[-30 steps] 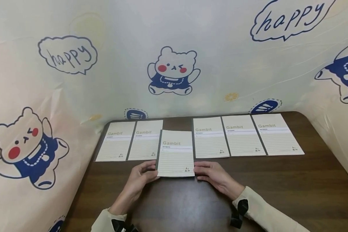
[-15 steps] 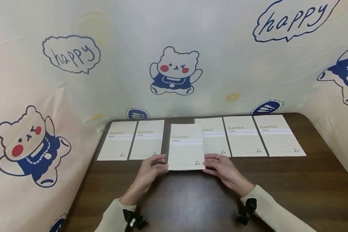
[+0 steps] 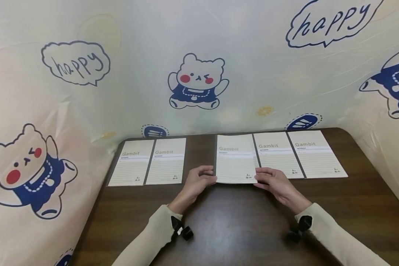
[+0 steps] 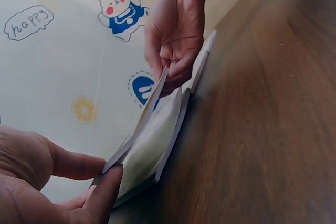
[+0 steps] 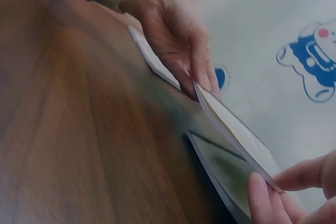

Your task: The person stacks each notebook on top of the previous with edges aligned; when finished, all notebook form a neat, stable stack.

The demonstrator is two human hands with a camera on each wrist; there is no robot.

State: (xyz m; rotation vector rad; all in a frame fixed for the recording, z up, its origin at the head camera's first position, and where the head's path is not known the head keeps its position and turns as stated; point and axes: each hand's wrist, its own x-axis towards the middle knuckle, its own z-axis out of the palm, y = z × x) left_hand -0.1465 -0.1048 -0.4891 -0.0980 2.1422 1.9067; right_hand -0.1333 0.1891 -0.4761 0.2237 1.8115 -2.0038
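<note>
Both hands hold one cream notebook (image 3: 235, 159) marked "Gambit", with a dark spine strip on its left side. My left hand (image 3: 199, 181) pinches its near left corner between thumb and fingers. At the near right corner my right hand (image 3: 279, 184) pinches it the same way. The wrist views show the held notebook (image 4: 137, 121) raised and tilted over another notebook (image 5: 223, 169) lying on the table. From the head view that lower notebook is almost wholly hidden beneath it.
Two matching notebooks (image 3: 165, 162) lie side by side at the back left of the brown table (image 3: 239, 229). Two more notebooks (image 3: 316, 155) lie to the right of the held one. A cartoon-printed cloth (image 3: 136, 74) stands behind and at both sides.
Both hands have carried the notebook to the right and away from me, from beside the left pair to over the notebook right of the gap. The other notebooks stay in place.
</note>
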